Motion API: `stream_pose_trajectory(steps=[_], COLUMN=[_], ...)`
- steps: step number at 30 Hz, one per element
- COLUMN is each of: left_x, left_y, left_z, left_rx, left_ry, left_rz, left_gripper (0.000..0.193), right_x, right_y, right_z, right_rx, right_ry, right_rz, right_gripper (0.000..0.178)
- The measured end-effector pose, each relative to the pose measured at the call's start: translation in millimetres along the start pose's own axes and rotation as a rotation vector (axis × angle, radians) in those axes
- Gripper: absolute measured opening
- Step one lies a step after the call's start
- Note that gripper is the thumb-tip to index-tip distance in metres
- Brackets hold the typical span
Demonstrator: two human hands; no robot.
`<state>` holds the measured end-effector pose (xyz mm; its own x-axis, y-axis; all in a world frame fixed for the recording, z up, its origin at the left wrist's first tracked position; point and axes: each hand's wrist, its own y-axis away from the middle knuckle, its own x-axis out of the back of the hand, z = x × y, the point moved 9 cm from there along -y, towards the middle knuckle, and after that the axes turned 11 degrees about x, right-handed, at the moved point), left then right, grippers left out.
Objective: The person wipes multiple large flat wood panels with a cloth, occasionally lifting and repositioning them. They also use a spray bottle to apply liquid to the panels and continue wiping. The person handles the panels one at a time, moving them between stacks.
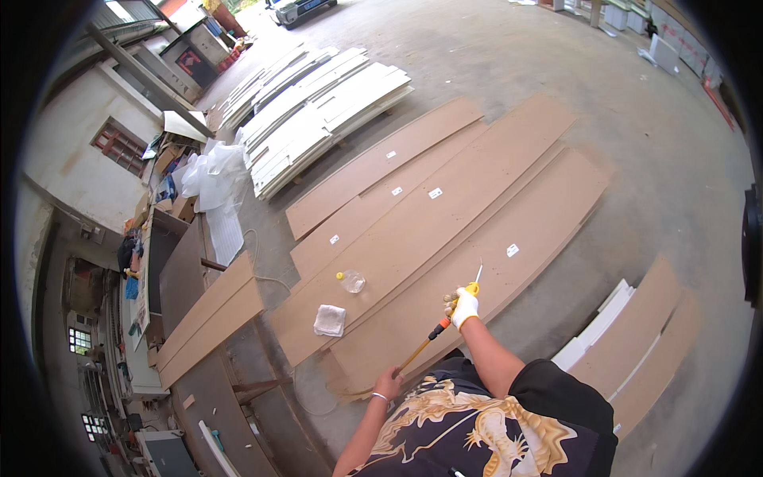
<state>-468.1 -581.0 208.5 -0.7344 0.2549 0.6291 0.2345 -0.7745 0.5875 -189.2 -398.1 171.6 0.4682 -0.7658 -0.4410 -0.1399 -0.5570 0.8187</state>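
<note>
My right hand (464, 308), in a white glove with a yellow cuff, is closed round a yellow air blow gun (474, 288). Its thin nozzle points away from me over a long brown board (548, 219) with a small white label. From the gun's lower end a hose (415, 354) runs through an orange and black coupling (439, 328). My bare left hand (389, 382), with a pale band at its wrist, grips that hose. On the neighbouring board lie a folded white cloth (330, 320) and a clear bottle with a yellow cap (354, 282).
More brown boards (381, 159) lie side by side ahead. Stacked white panels (326, 111) stand beyond, with crumpled plastic wrap (214, 175) beside them. At right are further boards (636, 342); at left, a dark workbench (211, 397). A vehicle (298, 9) stands far off.
</note>
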Motion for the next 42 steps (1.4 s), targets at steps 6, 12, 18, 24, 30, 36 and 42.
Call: stream_pose_trajectory(steps=[6, 12, 18, 24, 30, 36, 42], left_x=[-20.7, -32.5, -42.8, -17.1, 1.2, 30.2, 61.3], left_y=[-6.5, -3.9, 10.5, 27.7, 52.2, 56.0, 83.4], left_z=[15.1, 9.0, -22.4, -50.3, -85.5, -130.6, -248.9], left_rx=[-0.044, -0.065, 0.062, 0.107, 0.124, -0.015, 0.091], left_ry=[-0.013, -0.028, -0.098, -0.139, 0.044, 0.085, 0.208], left_rz=[-0.026, -0.108, -0.213, -0.154, -0.135, -0.046, -0.089], left_gripper=[0.033, 0.025, 0.024, 0.026, 0.026, 0.027, 0.026], right_x=[48.8, 82.8, 123.8, 147.1, 142.2, 117.7, 98.0], right_y=[29.5, 39.3, 14.9, 6.9, 10.1, 33.2, 90.9], right_z=[-46.4, -44.6, -3.0, 51.0, 90.4, 128.4, 224.5], right_rx=[0.173, 0.191, -0.034, -0.142, -0.086, 0.034, 0.053], right_ry=[-0.097, -0.115, -0.071, -0.072, -0.002, -0.023, 0.123], right_rz=[0.104, 0.077, 0.073, 0.125, 0.106, 0.014, -0.105], right_gripper=[0.008, 0.007, 0.01, 0.017, 0.014, 0.017, 0.015])
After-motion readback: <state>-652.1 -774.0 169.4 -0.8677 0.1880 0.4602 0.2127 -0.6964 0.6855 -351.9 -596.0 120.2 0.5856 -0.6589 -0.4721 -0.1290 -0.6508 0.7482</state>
